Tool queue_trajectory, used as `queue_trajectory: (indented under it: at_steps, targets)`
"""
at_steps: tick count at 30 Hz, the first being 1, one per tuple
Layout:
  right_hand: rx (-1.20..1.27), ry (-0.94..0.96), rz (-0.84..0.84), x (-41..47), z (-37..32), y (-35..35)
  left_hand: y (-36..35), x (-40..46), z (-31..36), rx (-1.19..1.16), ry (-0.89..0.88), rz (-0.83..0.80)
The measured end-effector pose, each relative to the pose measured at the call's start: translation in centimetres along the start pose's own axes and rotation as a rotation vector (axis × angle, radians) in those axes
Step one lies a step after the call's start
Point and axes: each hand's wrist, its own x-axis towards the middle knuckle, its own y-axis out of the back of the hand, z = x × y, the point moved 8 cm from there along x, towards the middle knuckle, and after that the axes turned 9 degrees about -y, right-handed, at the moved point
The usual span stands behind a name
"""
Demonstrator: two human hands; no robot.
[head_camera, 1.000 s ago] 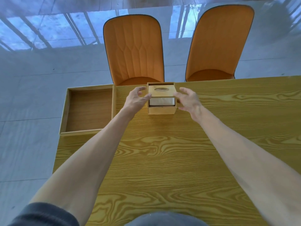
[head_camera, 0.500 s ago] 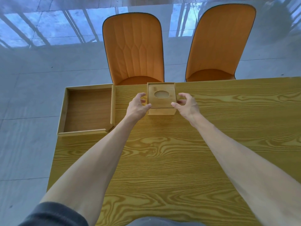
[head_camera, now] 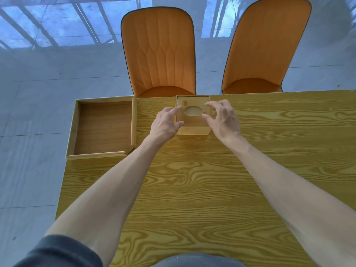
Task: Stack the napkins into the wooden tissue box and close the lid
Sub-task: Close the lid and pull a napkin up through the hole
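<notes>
My two hands frame the box (head_camera: 192,130) at the far edge of the tabletop (head_camera: 192,189). The box sits square to that edge, its lid (head_camera: 192,122) flat on top and facing up; the oval slot (head_camera: 193,110) in the lid runs left to right, parallel to the edge. A second ago the lid stood tilted up with a pale stack of napkins showing under it; half a second ago it lay down flush, and it lies so now, the napkins out of sight apart from a pale surface in the slot.

My left hand (head_camera: 165,126) is at the box's left side, fingers (head_camera: 174,110) loosely spread and curled; the thumb lies at the near left corner, though I cannot tell whether it presses. My right hand (head_camera: 224,120) has risen from the right side since the earlier frames and now hangs over the lid's right part, fingers half curled, thumb and forefinger apart, gripping nothing.

Left of the box, a tray (head_camera: 133,122) overhangs the tabletop's corner. Beyond the box stand two chairs (head_camera: 159,54).
</notes>
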Motion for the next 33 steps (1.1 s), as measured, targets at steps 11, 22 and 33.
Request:
queue_trajectory:
  at_steps: [11,22,33]
  targets:
    - [-0.401,0.313,-0.149,2.5,-6.5,-2.6,-0.4,1.2,0.6,0.021,-0.003,0.000]
    - [-0.559,0.428,-0.180,2.7,-7.8,-3.6,-0.4,1.7,0.2,0.032,-0.004,-0.044]
    - [-0.365,0.440,-0.162,2.2,-6.3,-2.9,-0.7,1.6,0.3,0.042,-0.003,-0.061]
